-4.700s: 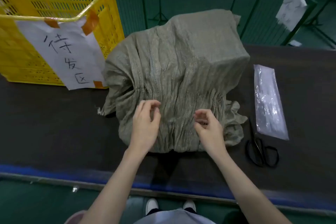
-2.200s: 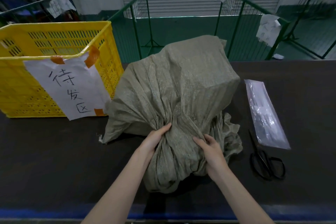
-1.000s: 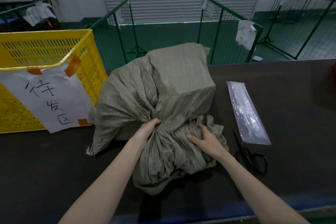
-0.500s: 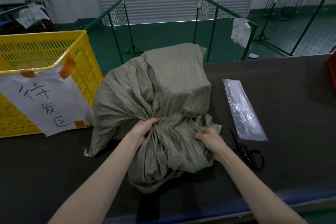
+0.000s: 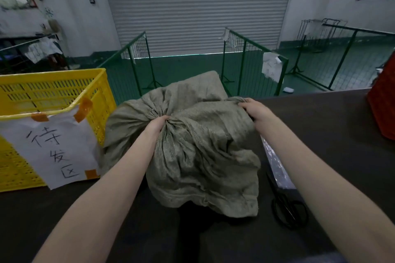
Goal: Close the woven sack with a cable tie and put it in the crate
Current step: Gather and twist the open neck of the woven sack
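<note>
Resting on the dark desk nearest the viewer is the loose, crumpled mouth of the grey-green woven sack, spilling toward the front edge. Just right of it lie black scissors, and beyond them a clear plastic packet partly hidden by the right forearm. Farther in, the left hand has its grip closed around the gathered neck of the sack, fabric puckering under the fingers. The right hand grips a bunched fold at the sack's far right edge, fingers curled over it. To the left stands a yellow crate with a taped paper sign, beside the sack. Behind the desk are green railings and a shuttered door.
</note>
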